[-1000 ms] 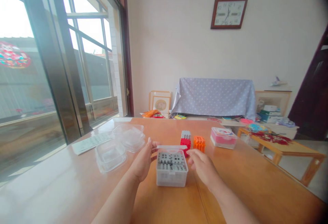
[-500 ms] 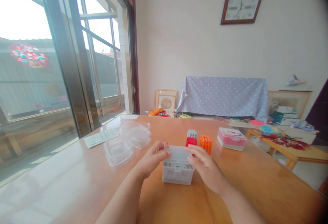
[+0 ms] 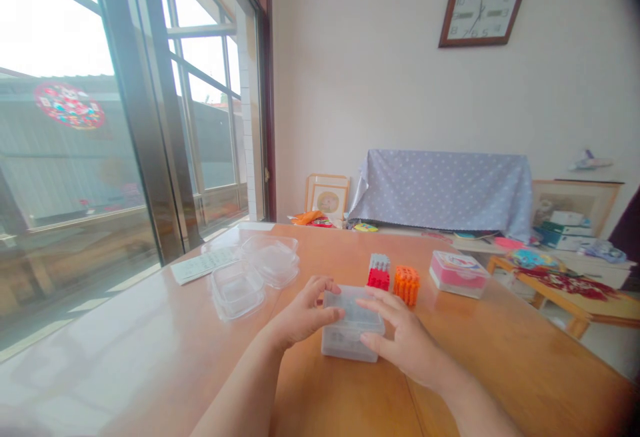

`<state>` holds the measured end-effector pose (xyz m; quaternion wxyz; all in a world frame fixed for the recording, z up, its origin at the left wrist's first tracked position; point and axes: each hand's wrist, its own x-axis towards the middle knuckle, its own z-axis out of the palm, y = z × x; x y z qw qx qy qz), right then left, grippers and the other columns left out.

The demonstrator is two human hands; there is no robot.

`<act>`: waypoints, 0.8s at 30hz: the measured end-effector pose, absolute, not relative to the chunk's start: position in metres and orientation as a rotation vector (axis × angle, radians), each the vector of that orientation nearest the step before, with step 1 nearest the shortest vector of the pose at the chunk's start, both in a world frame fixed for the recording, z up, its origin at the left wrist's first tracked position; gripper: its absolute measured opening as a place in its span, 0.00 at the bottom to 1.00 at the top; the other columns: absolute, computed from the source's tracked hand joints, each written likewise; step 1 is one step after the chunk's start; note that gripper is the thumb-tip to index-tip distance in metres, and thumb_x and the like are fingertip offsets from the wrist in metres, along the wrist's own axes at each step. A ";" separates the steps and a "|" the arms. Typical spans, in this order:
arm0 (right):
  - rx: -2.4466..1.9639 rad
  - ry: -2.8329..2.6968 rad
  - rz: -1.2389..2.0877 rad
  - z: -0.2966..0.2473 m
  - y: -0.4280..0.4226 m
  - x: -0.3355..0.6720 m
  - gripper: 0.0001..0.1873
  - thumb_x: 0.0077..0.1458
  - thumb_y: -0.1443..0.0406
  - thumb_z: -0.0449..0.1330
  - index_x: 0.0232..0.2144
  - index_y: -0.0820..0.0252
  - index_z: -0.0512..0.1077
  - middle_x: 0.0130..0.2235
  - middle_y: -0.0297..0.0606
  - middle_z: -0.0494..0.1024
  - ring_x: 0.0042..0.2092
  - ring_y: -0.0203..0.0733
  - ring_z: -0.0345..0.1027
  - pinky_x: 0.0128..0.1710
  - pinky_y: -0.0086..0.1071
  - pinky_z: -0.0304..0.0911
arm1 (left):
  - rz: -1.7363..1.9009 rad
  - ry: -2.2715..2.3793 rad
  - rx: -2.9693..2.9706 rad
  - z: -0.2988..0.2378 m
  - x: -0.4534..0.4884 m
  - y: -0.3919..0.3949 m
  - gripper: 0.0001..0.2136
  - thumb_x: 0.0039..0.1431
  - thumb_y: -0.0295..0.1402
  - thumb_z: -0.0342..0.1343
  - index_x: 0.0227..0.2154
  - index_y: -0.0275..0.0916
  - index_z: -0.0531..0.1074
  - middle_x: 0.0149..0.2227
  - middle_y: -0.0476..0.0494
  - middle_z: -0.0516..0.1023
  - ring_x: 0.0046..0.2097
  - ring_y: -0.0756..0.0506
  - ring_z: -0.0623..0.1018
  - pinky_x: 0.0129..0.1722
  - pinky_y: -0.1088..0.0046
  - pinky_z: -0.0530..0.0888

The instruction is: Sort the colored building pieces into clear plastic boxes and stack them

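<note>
A clear plastic storage box [image 3: 349, 346] stands on the table in front of me, its hinged lid lying down over the top. Grey contents show dimly through its walls. On the left side, my left hand [image 3: 310, 307] grips the box, thumb on the lid and fingers curled at the back edge. My right hand [image 3: 400, 334] holds the right side, fingers across the lid and thumb at the front edge. Just behind the box are a red and grey block of plastic pieces [image 3: 379, 272] and an orange block of plastic pieces [image 3: 407, 285].
Clear plastic containers [image 3: 237, 287] and a printed sheet [image 3: 200, 265] lie on the wooden table [image 3: 320, 400] to the left. A pink and white box [image 3: 459, 274] stands to the right. A window runs along the left side; a cloth-covered object [image 3: 440, 190] is beyond the table.
The box's lid has come down from a raised position onto the box. My right thumb has moved to its front edge. The view has shifted slightly left.
</note>
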<state>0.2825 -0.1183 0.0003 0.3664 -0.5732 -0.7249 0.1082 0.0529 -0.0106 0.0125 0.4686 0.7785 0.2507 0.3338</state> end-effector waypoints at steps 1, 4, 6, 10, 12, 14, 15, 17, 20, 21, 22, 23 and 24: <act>-1.474 -1.873 0.265 -0.001 -0.117 0.283 0.28 0.52 0.59 0.65 0.56 0.45 0.72 0.65 0.39 0.62 0.66 0.52 0.56 0.65 0.52 0.53 | 0.814 0.618 1.920 0.013 0.053 -0.011 0.15 0.53 0.37 0.64 0.44 0.44 0.73 0.54 0.42 0.67 0.57 0.40 0.68 0.56 0.61 0.67; -1.466 -1.897 0.222 -0.003 -0.116 0.282 0.27 0.52 0.61 0.65 0.56 0.46 0.72 0.65 0.40 0.64 0.65 0.52 0.56 0.65 0.53 0.53 | 0.808 0.628 1.935 0.013 0.052 -0.011 0.17 0.52 0.38 0.65 0.44 0.44 0.73 0.53 0.42 0.67 0.56 0.40 0.69 0.56 0.61 0.67; -1.461 -1.902 0.194 -0.004 -0.115 0.281 0.27 0.52 0.62 0.65 0.55 0.46 0.73 0.64 0.40 0.65 0.65 0.53 0.56 0.65 0.54 0.54 | 0.813 0.637 1.941 0.012 0.052 -0.011 0.17 0.51 0.39 0.66 0.44 0.44 0.74 0.54 0.42 0.68 0.56 0.40 0.69 0.56 0.61 0.67; -1.458 -1.910 0.151 -0.005 -0.115 0.278 0.26 0.51 0.63 0.65 0.54 0.45 0.74 0.64 0.39 0.66 0.65 0.54 0.57 0.64 0.55 0.55 | 0.817 0.632 1.952 0.011 0.052 -0.010 0.17 0.51 0.39 0.66 0.44 0.45 0.74 0.55 0.41 0.68 0.57 0.39 0.69 0.56 0.61 0.67; -1.464 -1.915 0.126 -0.004 -0.115 0.277 0.26 0.51 0.63 0.64 0.54 0.45 0.74 0.63 0.39 0.66 0.65 0.53 0.57 0.63 0.55 0.56 | 0.801 0.626 1.961 0.010 0.051 -0.010 0.18 0.52 0.40 0.66 0.45 0.45 0.74 0.56 0.41 0.67 0.58 0.39 0.69 0.57 0.61 0.66; -1.470 -1.918 0.103 -0.004 -0.116 0.276 0.25 0.51 0.63 0.64 0.54 0.45 0.74 0.63 0.38 0.67 0.64 0.53 0.57 0.63 0.54 0.56 | 0.786 0.622 1.969 0.010 0.050 -0.010 0.18 0.53 0.41 0.65 0.46 0.45 0.74 0.57 0.41 0.67 0.58 0.39 0.69 0.58 0.60 0.66; -1.472 -1.920 0.094 -0.003 -0.116 0.276 0.25 0.51 0.63 0.64 0.53 0.45 0.74 0.63 0.38 0.67 0.64 0.53 0.57 0.63 0.54 0.56 | 0.779 0.618 1.973 0.011 0.049 -0.010 0.18 0.54 0.42 0.64 0.47 0.46 0.74 0.58 0.40 0.66 0.59 0.39 0.68 0.59 0.60 0.65; -1.477 -1.924 0.079 -0.003 -0.116 0.276 0.25 0.52 0.63 0.64 0.53 0.45 0.74 0.63 0.38 0.67 0.64 0.53 0.57 0.63 0.54 0.57 | 0.764 0.603 1.981 0.011 0.047 -0.011 0.18 0.56 0.44 0.63 0.48 0.47 0.73 0.60 0.40 0.65 0.61 0.39 0.67 0.60 0.60 0.64; -1.482 -1.929 0.066 -0.004 -0.117 0.276 0.24 0.52 0.63 0.63 0.53 0.46 0.74 0.63 0.38 0.67 0.64 0.52 0.57 0.63 0.52 0.57 | 0.717 0.567 2.015 0.010 0.043 -0.011 0.24 0.51 0.44 0.67 0.51 0.48 0.72 0.64 0.39 0.60 0.64 0.37 0.64 0.62 0.59 0.63; -1.483 -1.929 0.065 -0.004 -0.117 0.276 0.24 0.52 0.64 0.63 0.53 0.46 0.74 0.63 0.38 0.67 0.64 0.51 0.57 0.63 0.52 0.56 | 0.698 0.563 2.035 0.010 0.042 -0.012 0.28 0.48 0.43 0.69 0.53 0.49 0.71 0.65 0.39 0.58 0.65 0.36 0.63 0.62 0.59 0.63; -1.486 -1.927 0.066 -0.004 -0.118 0.276 0.24 0.52 0.64 0.63 0.53 0.46 0.74 0.63 0.38 0.67 0.64 0.51 0.57 0.64 0.51 0.56 | 0.682 0.565 2.060 0.010 0.042 -0.012 0.31 0.45 0.41 0.71 0.54 0.49 0.70 0.66 0.39 0.56 0.65 0.35 0.62 0.62 0.58 0.63; -1.488 -1.925 0.069 -0.004 -0.118 0.276 0.24 0.52 0.64 0.63 0.53 0.46 0.74 0.63 0.37 0.67 0.64 0.51 0.57 0.64 0.51 0.56 | 0.674 0.573 2.087 0.009 0.042 -0.012 0.33 0.43 0.39 0.72 0.54 0.49 0.69 0.67 0.39 0.55 0.65 0.35 0.62 0.62 0.58 0.63; -1.492 -1.923 0.073 -0.004 -0.118 0.276 0.24 0.52 0.64 0.63 0.53 0.45 0.74 0.63 0.37 0.67 0.64 0.50 0.57 0.64 0.51 0.56 | 0.674 0.583 2.115 0.009 0.042 -0.012 0.33 0.42 0.37 0.72 0.54 0.49 0.69 0.66 0.39 0.55 0.65 0.35 0.62 0.62 0.57 0.63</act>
